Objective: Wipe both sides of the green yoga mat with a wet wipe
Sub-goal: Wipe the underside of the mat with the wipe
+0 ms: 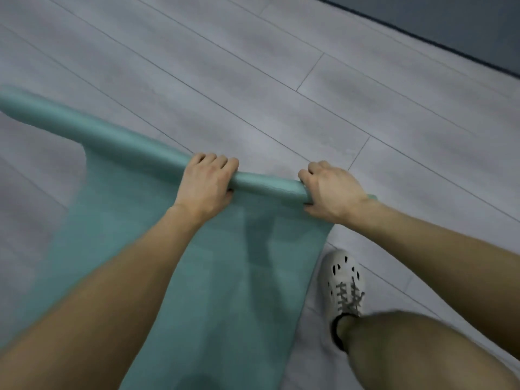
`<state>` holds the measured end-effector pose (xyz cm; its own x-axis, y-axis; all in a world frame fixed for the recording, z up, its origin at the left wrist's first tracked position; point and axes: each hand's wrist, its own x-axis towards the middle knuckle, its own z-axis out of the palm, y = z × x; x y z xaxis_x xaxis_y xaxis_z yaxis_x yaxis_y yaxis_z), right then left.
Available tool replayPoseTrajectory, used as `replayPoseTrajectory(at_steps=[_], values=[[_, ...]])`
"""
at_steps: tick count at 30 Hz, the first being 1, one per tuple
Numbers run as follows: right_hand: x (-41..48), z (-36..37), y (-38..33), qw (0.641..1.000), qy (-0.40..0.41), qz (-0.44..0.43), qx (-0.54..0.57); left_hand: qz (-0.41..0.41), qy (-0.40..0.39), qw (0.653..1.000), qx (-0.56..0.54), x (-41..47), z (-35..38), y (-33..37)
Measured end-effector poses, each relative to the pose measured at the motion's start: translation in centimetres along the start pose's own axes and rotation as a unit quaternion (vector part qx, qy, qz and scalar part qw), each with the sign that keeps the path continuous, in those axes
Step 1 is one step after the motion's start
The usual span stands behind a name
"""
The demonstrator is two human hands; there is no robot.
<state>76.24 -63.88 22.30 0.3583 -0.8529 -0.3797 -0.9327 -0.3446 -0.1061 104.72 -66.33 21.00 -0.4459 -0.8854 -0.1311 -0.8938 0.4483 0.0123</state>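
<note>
Obscured: green foam yoga mat (219, 277), rolled end blurred at the left edge, flat sheet was cut off at bottom; left hand (206, 187) and right hand (332, 190), fingertips hidden behind roll.

1. The scene was lit dimly and evenly, and a cool grey-blue cast was laid over everything.
2. A soft dark shadow was cast on the flat sheet of the green yoga mat (225, 277), just below its rolled part.
3. A faint sheen was picked up along the top of the mat's roll.
4. The mat's far left end and left edge were smeared by blur.
5. The floor (253, 80) beyond the mat was rendered soft, its plank lines slightly bowed.
6. The shoe (344, 282) right of the mat was rendered more sharply.
</note>
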Motion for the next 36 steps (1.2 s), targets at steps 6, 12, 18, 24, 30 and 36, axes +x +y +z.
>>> replayPoseTrajectory(at_steps=[6, 12, 18, 24, 30, 36], values=[[-8.4, -7.9, -5.2, 0.995, 0.089, 0.043, -0.033, 0.008, -0.026, 1.000, 0.000, -7.2, -11.7, 0.1], [-17.0, -15.0, -13.1, 0.987, 0.123, 0.082, -0.065, 0.022, -0.063, 0.998, 0.003, -14.4, -22.9, -0.6], [-28.9, -22.0, -22.4, 0.973, 0.150, 0.154, -0.084, 0.092, -0.045, 0.995, 0.012, -26.0, -32.4, 0.0], [-41.7, -26.6, -28.1, 0.923, 0.241, 0.300, -0.003, 0.127, -0.013, 0.992, -0.005, -32.0, -42.3, 6.2], [-55.5, -22.3, -31.6, 0.912, 0.191, 0.334, 0.143, 0.157, -0.060, 0.986, -0.016, -30.7, -46.0, 18.2], [-65.6, -19.8, -29.8, 0.893, 0.048, 0.390, 0.220, 0.187, -0.056, 0.979, -0.056, -28.6, -47.7, 32.1]])
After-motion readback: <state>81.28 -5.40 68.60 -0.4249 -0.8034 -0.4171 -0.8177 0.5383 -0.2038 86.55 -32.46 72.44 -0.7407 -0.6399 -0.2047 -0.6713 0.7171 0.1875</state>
